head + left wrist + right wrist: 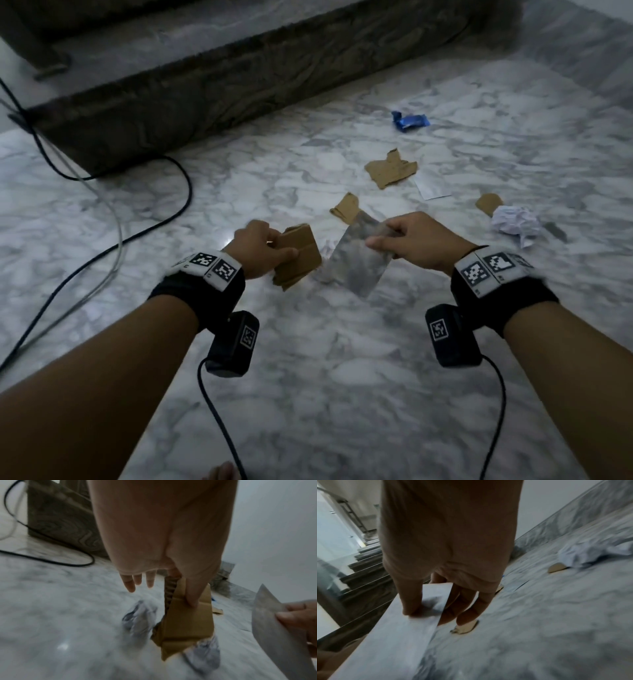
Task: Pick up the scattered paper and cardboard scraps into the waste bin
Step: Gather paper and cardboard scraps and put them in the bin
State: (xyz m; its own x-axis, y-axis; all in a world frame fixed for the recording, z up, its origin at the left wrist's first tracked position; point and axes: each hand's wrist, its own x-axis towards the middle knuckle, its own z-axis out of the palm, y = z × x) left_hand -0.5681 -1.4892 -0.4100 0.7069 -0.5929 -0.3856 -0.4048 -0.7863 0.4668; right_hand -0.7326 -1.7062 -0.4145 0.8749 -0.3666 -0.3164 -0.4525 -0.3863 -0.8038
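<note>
Head view, floor: marble floor [342, 394], scraps scattered far right.
Right hand [416, 241]: thumb and fingers pinch a flat paper sheet [356, 263], raised.
Left hand [262, 248]: grips a folded cardboard piece [301, 255], just left of the sheet.
Crumpled paper [513, 222]: right, on floor.

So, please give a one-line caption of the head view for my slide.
Left hand holds a cardboard piece, right hand a paper sheet, above scraps scattered on the marble floor.

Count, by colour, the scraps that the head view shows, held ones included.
Brown cardboard: 4
White paper: 4
Blue wrapper: 1
Total: 9
</note>
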